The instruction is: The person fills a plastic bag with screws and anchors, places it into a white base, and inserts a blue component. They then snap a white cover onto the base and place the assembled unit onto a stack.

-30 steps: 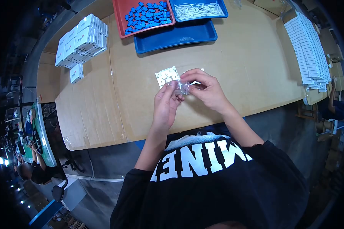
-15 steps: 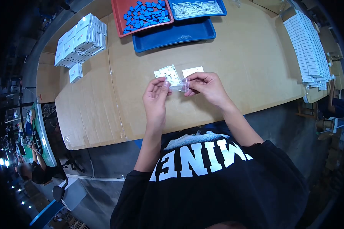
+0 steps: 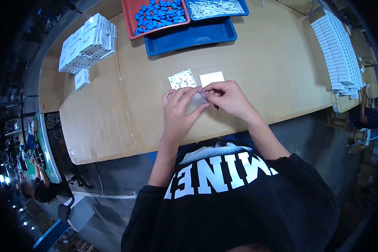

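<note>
I see both hands close together over the brown tabletop [image 3: 260, 63]. The right hand [image 3: 229, 98] has its fingers bent and pinched shut on a small clear bag [image 3: 202, 93]. The left hand [image 3: 178, 111] lies flat and open, with its fingers straight, and its fingertips [image 3: 197, 93] touch the same little bag. The bag is between the two hands, just above the tabletop, and it is so small and see-through that I cannot tell what is in it.

Just behind the hands lie two small things on the tabletop. One is a white square plate [image 3: 182, 79] with round marks on it. Just beside it is a plain white card [image 3: 212, 78]. The right hand is very near the card.

Farther back I see a red tray [image 3: 132, 23] full of little blue parts [image 3: 159, 12]. Next to it is a blue tray [image 3: 189, 38], and a second blue tray [image 3: 243, 10] with white parts [image 3: 216, 7] sits at its back. Off to the left is a pile of small white boxes [image 3: 86, 44]. At the far right stands a long row of white boxes [image 3: 340, 54].
</note>
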Demonstrator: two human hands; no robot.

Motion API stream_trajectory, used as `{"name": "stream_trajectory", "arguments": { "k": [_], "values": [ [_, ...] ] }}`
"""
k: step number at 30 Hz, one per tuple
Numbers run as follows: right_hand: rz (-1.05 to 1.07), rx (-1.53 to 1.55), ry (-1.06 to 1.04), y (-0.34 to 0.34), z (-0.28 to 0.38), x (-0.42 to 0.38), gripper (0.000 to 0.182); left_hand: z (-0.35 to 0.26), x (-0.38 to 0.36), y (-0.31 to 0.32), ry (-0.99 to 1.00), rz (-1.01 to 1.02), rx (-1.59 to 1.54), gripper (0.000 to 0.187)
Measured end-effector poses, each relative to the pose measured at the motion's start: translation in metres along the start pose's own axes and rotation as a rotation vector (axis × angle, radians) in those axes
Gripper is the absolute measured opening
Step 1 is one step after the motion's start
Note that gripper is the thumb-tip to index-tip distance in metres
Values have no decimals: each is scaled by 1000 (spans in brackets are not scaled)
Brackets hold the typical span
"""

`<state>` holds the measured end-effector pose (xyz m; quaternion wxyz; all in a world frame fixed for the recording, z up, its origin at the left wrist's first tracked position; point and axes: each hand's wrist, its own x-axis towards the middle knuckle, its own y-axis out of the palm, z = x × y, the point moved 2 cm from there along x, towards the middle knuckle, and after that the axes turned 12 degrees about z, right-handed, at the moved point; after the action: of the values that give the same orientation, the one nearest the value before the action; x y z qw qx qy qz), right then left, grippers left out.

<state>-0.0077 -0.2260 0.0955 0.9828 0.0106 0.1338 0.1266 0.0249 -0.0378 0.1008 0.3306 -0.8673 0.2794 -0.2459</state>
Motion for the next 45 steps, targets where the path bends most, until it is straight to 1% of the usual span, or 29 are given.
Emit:
{"name": "stream_trajectory", "arguments": {
  "k": [1, 8, 10, 11, 13, 14, 16, 17, 19, 20, 22, 23, 25, 26, 28, 32, 34, 38, 40, 43, 45],
  "values": [
    [9, 15, -4, -1, -1, 1, 15, -1, 1, 0, -14, -6, -56, 42],
    [13, -72, 14, -3, 9, 0, 18, 7, -2, 6, -1, -3, -114, 42],
    [-10, -208, -20, -5, 16, -2, 20, 10, -3, 7, -44, 8, -156, 40],
    [-10, -208, -20, -4, 22, -4, 20, 10, -3, 7, -44, 7, -156, 40],
    [-88, -306, -168, -4, 34, -7, 21, 10, -4, 7, -185, 18, -496, 37],
    [-88, -306, -166, -6, 33, -8, 21, 11, -4, 8, -186, 19, -497, 37],
    [15, -404, -235, -12, 29, -7, 23, 14, -5, 13, -246, 96, -749, 34],
    [14, -404, -234, -15, 24, -6, 23, 18, -6, 17, -246, 97, -751, 34],
    [193, -302, -224, -15, 10, -1, 33, 24, -9, 29, -336, 209, -1135, 33],
    [193, -301, -223, -15, 6, 0, 33, 27, -10, 31, -337, 209, -1136, 33],
    [276, -148, -121, -12, 1, 3, 44, 29, -12, 34, -387, 332, -1363, 35],
    [279, -147, -119, -11, 1, 4, 44, 32, -14, 37, -390, 330, -1364, 35],
    [279, -164, -133, -10, 0, 5, 51, 36, -19, 45, -466, 386, -1466, 39],
    [279, -163, -130, -11, 1, 5, 51, 37, -21, 47, -468, 386, -1468, 39],
    [317, -146, -41, -11, 2, 6, 55, 34, -22, 47, -519, 428, -1575, 36],
    [395, -204, 18, -11, -3, 9, 60, 36, -23, 52, -519, 474, -1638, 38],
    [534, -175, 80, -9, -4, 11, 62, 37, -23, 54, -493, 487, -1661, 38],
    [507, -147, 116, -6, -3, 14, 62, 38, -25, 58, -480, 503, -1736, 41],
    [599, -187, 144, -4, -2, 16, 62, 34, -22, 54, -507, 514, -1715, 42],
    [627, -146, 101, -1, -5, 15, 63, 30, -21, 55, -484, 470, -1774, 41],
    [581, -188, 114, -11, -1, 17, 63, 36, -24, 60, -466, 489, -1777, 43]
  ]
}}
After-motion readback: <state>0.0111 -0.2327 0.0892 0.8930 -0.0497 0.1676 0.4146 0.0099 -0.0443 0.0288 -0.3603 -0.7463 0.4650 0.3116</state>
